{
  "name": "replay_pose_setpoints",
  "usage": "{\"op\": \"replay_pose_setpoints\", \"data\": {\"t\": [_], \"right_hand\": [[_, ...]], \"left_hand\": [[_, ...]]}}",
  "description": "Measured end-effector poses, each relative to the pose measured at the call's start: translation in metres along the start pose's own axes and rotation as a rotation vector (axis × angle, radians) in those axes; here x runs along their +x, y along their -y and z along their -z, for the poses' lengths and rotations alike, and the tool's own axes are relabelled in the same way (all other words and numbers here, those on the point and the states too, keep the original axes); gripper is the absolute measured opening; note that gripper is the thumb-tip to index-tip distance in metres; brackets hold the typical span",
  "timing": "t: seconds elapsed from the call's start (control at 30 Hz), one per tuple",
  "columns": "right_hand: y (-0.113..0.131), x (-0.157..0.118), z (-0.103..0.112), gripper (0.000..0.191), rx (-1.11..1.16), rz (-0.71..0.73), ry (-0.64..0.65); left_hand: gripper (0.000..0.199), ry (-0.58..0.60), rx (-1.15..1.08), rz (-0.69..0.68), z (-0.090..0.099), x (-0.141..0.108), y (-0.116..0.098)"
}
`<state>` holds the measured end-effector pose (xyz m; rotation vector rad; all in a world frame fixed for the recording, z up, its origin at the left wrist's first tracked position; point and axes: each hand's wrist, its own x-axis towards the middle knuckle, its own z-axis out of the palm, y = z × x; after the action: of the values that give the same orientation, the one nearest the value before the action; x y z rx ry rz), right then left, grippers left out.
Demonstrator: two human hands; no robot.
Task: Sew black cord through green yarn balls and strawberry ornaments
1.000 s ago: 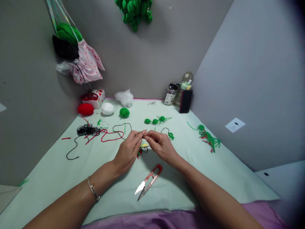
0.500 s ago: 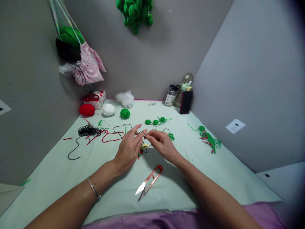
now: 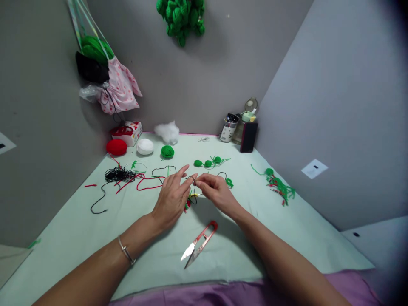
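Observation:
My right hand [image 3: 215, 191] pinches a strand of black yarn [image 3: 194, 187] between thumb and fingertips. Close beside it, my left hand [image 3: 172, 195] holds the same yarn at its fingers, the index finger stretched out. Just below the fingers lies a small red and green crocheted piece [image 3: 187, 205], partly hidden by my left hand. A crochet hook with a yellow handle [image 3: 193, 195] sticks out next to it, its thin shaft pointing right. Nearer to me rest thread snips with red handles [image 3: 204, 238], blades toward me.
Left of my hands are a black yarn tangle [image 3: 117, 174] and a loose red strand [image 3: 149, 187]. Behind stand red [image 3: 116, 147], white [image 3: 145, 146] and green [image 3: 167, 151] yarn balls. Green crocheted balls [image 3: 208, 163] lie beyond; yarn scraps [image 3: 282, 189] at right; a phone [image 3: 249, 137] leans behind.
My right hand has shifted very slightly to the right with the black yarn. My left hand stays almost in place, and the things on the table have not moved.

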<state>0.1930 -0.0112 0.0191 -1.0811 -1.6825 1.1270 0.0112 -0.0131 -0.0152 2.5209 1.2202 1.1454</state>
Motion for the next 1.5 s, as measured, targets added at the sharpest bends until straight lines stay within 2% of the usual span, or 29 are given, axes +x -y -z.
{"op": "replay_pose_setpoints", "data": {"t": [0.27,0.33,0.4,0.5,0.6,0.67,0.77,1.0,1.1,1.2,1.33,1.4,1.47,1.5], "right_hand": [[0.006,-0.002,0.000,0.032,0.010,-0.030,0.035],[0.007,-0.003,0.000,0.033,0.006,-0.022,-0.004],[0.006,-0.004,0.000,0.033,-0.040,0.016,-0.070],[0.001,-0.006,-0.002,0.029,-0.225,0.112,-0.157],[-0.005,-0.009,-0.004,0.025,-0.413,0.200,-0.181],[-0.007,-0.010,-0.006,0.023,-0.493,0.235,-0.178],[-0.006,-0.011,-0.008,0.021,-0.570,0.275,-0.178],[-0.007,-0.014,-0.012,0.021,-0.708,0.347,-0.174],[-0.011,-0.010,-0.006,0.022,-0.749,0.297,-0.230],[-0.017,0.000,0.009,0.022,-0.742,0.142,-0.327],[-0.024,0.011,0.028,0.020,-0.681,0.018,-0.378],[-0.025,0.011,0.029,0.020,-0.652,0.010,-0.369],[-0.023,0.010,0.026,0.020,-0.625,0.022,-0.343],[-0.022,0.008,0.023,0.019,-0.612,0.031,-0.327]], "left_hand": [[0.047,-0.011,-0.021,-0.013,-0.001,0.001,0.003],[0.045,-0.027,-0.073,0.000,0.000,0.002,0.003],[0.039,-0.045,-0.180,0.064,0.003,0.003,0.003],[0.027,-0.055,-0.450,0.280,0.006,0.005,0.004],[0.019,-0.024,-0.735,0.497,0.009,0.008,0.005],[0.017,-0.010,-0.873,0.576,0.009,0.010,0.005],[0.016,-0.012,-0.976,0.641,0.010,0.013,0.003],[0.015,-0.001,-0.987,0.671,0.010,0.013,-0.003],[0.010,0.001,-1.024,0.706,0.013,0.014,-0.003],[0.005,-0.119,-1.160,0.767,0.026,0.020,0.006],[0.008,-0.570,-1.406,0.826,0.054,0.033,0.029],[0.006,-0.718,-1.444,0.888,0.063,0.038,0.037],[0.005,-0.700,-1.486,0.934,0.063,0.039,0.039],[0.005,-0.638,-1.503,0.938,0.060,0.038,0.036]]}}
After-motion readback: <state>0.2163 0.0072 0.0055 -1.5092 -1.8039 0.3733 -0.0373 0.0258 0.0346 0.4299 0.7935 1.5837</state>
